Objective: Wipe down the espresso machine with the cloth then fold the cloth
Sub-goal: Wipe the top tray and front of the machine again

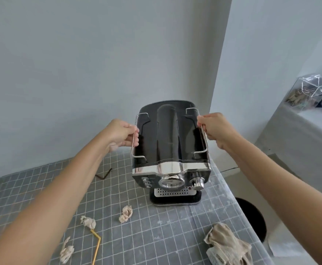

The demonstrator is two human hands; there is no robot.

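Observation:
A black and chrome espresso machine (170, 148) stands on the grey checked tabletop (156, 236), near the right edge. Thin wire rails run along both sides of its top. My left hand (123, 135) pinches the left rail, and my right hand (214, 129) grips the right rail. A crumpled beige cloth (229, 245) lies on the table at the front right, apart from both hands.
Several crumpled paper wads (125, 214) and a bent yellow straw (97, 243) lie at the front left. A dark bent stick (104, 175) rests behind them. A black round bin (251, 219) sits below the table's right edge. A clear box (313, 90) stands on the covered table at right.

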